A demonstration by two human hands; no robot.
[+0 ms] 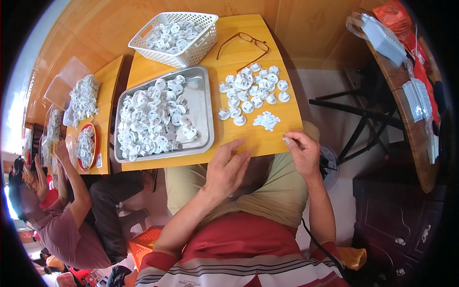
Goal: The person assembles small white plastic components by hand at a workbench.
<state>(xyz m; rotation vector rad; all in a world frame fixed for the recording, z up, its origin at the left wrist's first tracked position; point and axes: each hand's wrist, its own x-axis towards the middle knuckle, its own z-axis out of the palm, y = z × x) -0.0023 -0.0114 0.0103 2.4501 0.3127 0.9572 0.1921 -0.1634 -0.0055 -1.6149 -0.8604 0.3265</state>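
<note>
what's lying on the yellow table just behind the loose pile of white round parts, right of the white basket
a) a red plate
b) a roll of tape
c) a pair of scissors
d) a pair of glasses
d: a pair of glasses with thin dark frames lies unfolded on the yellow table, between the white basket and the loose white round parts.

Shiny metal tray (203,107), white plastic discs (251,91)
</note>
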